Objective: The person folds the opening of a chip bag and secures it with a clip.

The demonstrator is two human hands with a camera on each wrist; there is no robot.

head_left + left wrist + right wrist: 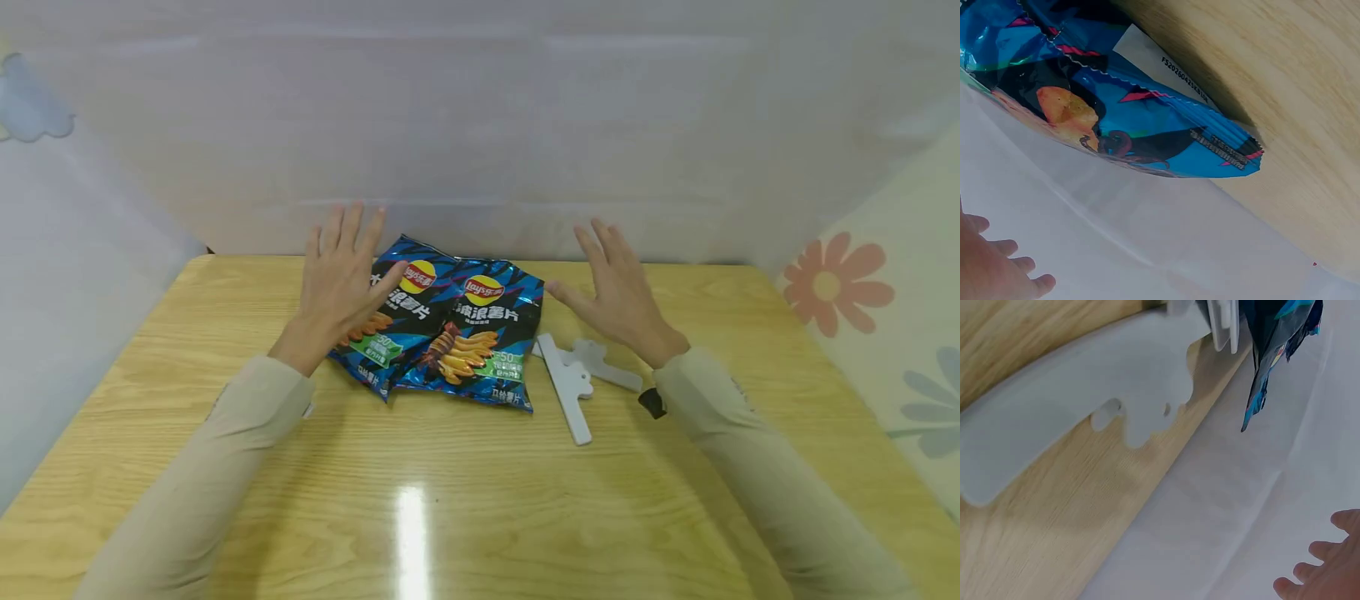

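Over chip bags (442,329), both hands (341,283) (618,292) w/ grip spread; only rt wrist cam shows clips' (1085,419) underside.

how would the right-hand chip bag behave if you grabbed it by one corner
The right chip bag looks puffed with air, so probably light for its size. Its glossy film would likely crinkle and sag from a corner, maybe slip. It overlaps the left chip bag, so lifting it could drag that one.

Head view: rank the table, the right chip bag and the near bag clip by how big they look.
1. Table, by far the largest.
2. Right chip bag.
3. Near bag clip, smallest.
All lie on the table at a similar distance, so the order is safe.
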